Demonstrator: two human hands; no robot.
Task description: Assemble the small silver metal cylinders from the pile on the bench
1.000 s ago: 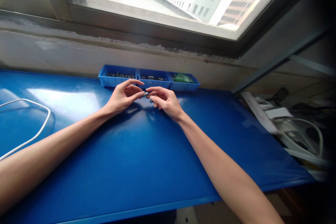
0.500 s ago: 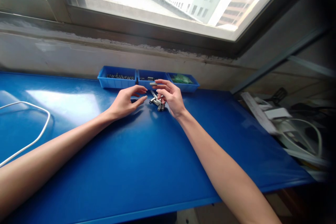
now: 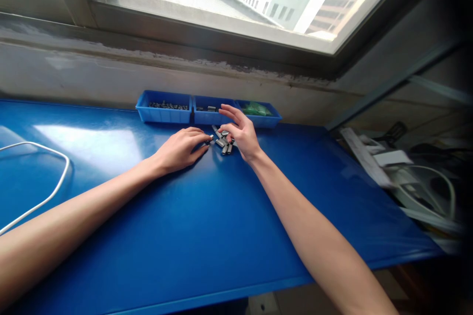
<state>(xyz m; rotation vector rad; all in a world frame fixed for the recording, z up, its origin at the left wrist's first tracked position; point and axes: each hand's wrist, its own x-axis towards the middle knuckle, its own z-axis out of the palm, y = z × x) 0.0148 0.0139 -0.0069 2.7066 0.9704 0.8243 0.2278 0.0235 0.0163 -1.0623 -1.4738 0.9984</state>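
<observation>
Just in front of the middle blue bin point(image 3: 210, 117), your left hand point(image 3: 183, 148) has dropped flat, fingertips touching the loose pile of small metal pieces point(image 3: 222, 141). Your right hand point(image 3: 240, 134), which half a second ago pinched one piece, now hovers open-fingered and empty over the pile.

Small pile of short grey metal pieces point(image 3: 222, 142), lying jumbled on blue tabletop, near blue bins

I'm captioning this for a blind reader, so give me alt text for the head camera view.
Two bare hands rest on a blue table by a window: the left hand lies flat, fingertips at a small pile of metal pieces, the right hand open just behind it. Three blue trays line the wall.
</observation>
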